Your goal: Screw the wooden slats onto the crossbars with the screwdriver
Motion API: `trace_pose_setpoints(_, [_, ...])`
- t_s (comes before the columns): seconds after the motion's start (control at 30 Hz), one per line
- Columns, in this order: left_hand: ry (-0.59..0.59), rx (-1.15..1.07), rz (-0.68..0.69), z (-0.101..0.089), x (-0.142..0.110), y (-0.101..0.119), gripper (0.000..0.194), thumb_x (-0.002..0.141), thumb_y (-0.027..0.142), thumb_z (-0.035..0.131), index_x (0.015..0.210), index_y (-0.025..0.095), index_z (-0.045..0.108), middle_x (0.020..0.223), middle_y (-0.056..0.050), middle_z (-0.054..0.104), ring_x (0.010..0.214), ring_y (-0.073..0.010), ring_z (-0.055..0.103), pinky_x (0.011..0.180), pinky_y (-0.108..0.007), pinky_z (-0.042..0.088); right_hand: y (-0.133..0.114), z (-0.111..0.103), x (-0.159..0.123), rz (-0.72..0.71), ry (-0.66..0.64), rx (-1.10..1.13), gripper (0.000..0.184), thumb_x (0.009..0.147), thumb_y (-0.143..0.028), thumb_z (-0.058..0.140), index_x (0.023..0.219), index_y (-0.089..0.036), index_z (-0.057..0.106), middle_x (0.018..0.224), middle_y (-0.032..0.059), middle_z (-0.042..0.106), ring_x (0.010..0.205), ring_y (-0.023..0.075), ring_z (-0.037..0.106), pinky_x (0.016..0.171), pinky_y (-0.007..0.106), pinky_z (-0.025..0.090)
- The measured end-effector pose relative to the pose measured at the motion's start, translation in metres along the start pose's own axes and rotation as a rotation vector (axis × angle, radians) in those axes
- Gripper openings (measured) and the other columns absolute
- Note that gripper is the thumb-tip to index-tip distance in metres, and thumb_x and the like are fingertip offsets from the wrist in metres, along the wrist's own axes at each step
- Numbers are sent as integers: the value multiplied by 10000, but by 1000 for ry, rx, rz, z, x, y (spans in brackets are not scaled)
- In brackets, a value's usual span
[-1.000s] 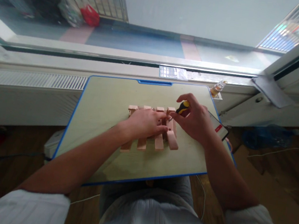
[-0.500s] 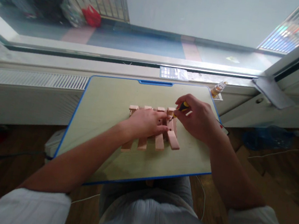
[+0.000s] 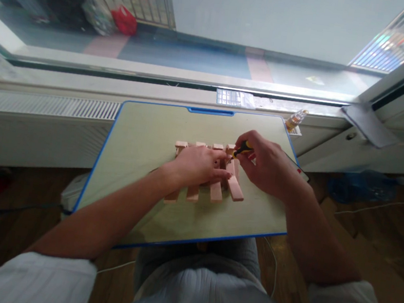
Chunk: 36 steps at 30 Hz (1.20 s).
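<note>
1. The table (image 3: 139, 139) spreads out under the work, its blue rim showing.
2. The left hand (image 3: 197, 164) lies palm down across the wooden frame (image 3: 216, 193), half open, thumb and forefinger parted near the rightmost slat. I cannot tell whether it grips the wood or just presses it.
3. The frame sits near the middle of the table, its slats pointing towards the person.
4. The screwdriver (image 3: 244, 147) slants down to the rightmost slat. The step in hand looks like working a small fastener there, though its tip is too small to read.
5. The right hand (image 3: 269, 161) is closed around the yellow-and-black handle with bent fingers. The next move seems to call for a steady frame and a tip kept in line.
6. A bottle (image 3: 294, 121) stands just beside the table's far right corner.
</note>
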<state>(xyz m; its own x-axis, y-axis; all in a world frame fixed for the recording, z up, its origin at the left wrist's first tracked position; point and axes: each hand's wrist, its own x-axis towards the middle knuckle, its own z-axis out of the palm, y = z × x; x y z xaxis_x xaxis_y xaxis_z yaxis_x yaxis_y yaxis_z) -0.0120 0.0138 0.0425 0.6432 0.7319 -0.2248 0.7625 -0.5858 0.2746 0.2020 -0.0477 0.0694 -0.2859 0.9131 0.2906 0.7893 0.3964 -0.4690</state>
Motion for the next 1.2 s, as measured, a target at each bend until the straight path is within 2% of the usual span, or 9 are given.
trace_pose_setpoints(0.2, [-8, 4, -7, 0, 0, 1, 517, 1065, 689, 603, 1442, 379, 774, 1310, -63, 864, 1151, -374, 817, 908, -441, 593, 1, 1, 3, 19, 18, -39, 121, 988, -180, 654, 1098, -231, 656, 984, 69, 791, 830, 229, 712, 788, 346, 473])
trace_pose_setpoints(0.4, [-23, 43, 8, 0, -1, 2, 541, 1097, 678, 522, 1476, 367, 752, 1397, -66, 840, 1201, -370, 811, 968, -443, 595, 2, 3, 5, 16, 32, -80, 83, 1009, -252, 663, 1083, -227, 635, 949, 64, 760, 781, 220, 669, 754, 346, 431])
trace_pose_setpoints(0.57, [-32, 36, -4, -1, -2, 2, 537, 1096, 683, 517, 1489, 394, 742, 1398, -53, 842, 1209, -385, 809, 935, -456, 589, 5, 6, 5, 74, 77, -26, 118, 991, -284, 693, 1049, -241, 601, 882, 43, 736, 766, 218, 668, 746, 337, 445])
trace_pose_setpoints(0.73, [-27, 46, 2, -1, -2, 3, 542, 1099, 681, 519, 1518, 403, 723, 1410, -52, 837, 1216, -377, 805, 947, -449, 584, 10, 6, 7, 93, 99, 18, 188, 969, -255, 705, 1136, -246, 618, 865, 14, 726, 752, 212, 693, 765, 341, 475])
trace_pose_setpoints(0.93, [-36, 37, -1, -1, -2, 2, 549, 1095, 686, 537, 1524, 398, 722, 1408, -63, 835, 1208, -376, 802, 954, -449, 586, 10, 7, 12, 114, 121, -64, 161, 953, -300, 752, 1008, -254, 608, 763, 0, 677, 693, 207, 615, 710, 342, 412])
trace_pose_setpoints(1.2, [-15, 19, -13, 2, -1, 1, 541, 1082, 698, 564, 1521, 424, 723, 1365, -56, 851, 1192, -371, 806, 938, -442, 578, 9, 11, 9, 90, 137, -143, 122, 983, -321, 716, 1003, -248, 621, 823, 40, 721, 709, 212, 590, 702, 338, 378])
